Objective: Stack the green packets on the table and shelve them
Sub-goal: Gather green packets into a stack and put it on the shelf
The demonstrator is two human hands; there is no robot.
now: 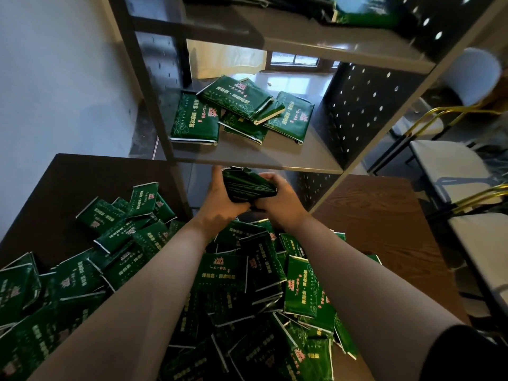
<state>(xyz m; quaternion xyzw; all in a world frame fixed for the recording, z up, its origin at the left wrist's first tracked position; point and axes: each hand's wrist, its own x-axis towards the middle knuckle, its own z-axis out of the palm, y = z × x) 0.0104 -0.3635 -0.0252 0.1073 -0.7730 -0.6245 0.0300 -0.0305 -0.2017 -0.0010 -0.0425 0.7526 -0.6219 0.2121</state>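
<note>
A stack of green packets is held between both hands just below the front edge of the middle shelf. My left hand grips its left side, and my right hand grips its right side with fingers curled over the top. Several green packets lie loosely overlapped on that shelf. A big loose heap of green packets covers the dark table under my forearms.
The grey metal shelving unit has an upper shelf with more green packets at its top right. Perforated side panels flank the shelves. A wooden table is at right, with white chairs beyond it.
</note>
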